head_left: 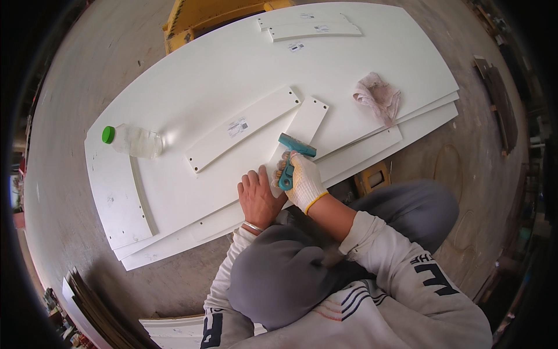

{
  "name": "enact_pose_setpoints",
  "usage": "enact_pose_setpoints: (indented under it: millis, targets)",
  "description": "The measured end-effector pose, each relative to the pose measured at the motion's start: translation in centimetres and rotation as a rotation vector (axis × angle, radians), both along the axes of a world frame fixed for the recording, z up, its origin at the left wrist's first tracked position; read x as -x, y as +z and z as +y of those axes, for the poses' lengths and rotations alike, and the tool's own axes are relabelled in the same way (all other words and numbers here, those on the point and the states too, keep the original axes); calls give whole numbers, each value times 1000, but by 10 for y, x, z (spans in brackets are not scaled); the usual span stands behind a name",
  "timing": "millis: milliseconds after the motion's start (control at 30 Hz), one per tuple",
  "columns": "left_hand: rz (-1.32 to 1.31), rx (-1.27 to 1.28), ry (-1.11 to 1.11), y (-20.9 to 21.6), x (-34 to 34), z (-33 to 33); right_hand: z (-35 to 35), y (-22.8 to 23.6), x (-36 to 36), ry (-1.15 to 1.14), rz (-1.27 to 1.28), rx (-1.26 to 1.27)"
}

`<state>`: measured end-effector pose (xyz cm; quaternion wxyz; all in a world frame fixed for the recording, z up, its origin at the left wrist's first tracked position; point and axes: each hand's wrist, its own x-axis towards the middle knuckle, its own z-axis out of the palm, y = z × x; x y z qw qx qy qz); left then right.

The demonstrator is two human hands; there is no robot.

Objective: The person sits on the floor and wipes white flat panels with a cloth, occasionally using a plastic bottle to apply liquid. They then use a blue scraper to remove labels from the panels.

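Note:
My right hand (305,179), in a white knitted glove with a yellow cuff, is closed round the handle of a teal scraper (297,145). The scraper's wide head lies over a narrow white board (310,119) with dark holes at its far end. My bare left hand (257,195), with a bracelet at the wrist, rests with fingers stretched out by the near end of that board. Another white strip (244,128) with a label lies just left of it. Both strips lie on a large white panel (192,87). My right hand partly hides the narrow board.
A clear bottle with a green cap (136,141) lies on the panel's left side, beside a wider white board (119,200). A crumpled pinkish cloth (376,98) is at the right. Two labelled strips (314,27) lie at the far edge, near a yellow metal frame (203,17).

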<state>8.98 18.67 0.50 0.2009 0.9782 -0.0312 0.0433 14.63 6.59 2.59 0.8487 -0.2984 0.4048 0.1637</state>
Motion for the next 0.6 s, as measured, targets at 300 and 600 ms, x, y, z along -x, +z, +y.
enact_pose_setpoints:
  millis: [300, 600]
  targets:
    - [-32, 3, -32, -8, 5, 7, 0, 14, -35, -66, 116, 5]
    - [17, -28, -86, -4, 10, 18, -69, 0, -106, -78, 101, 1]
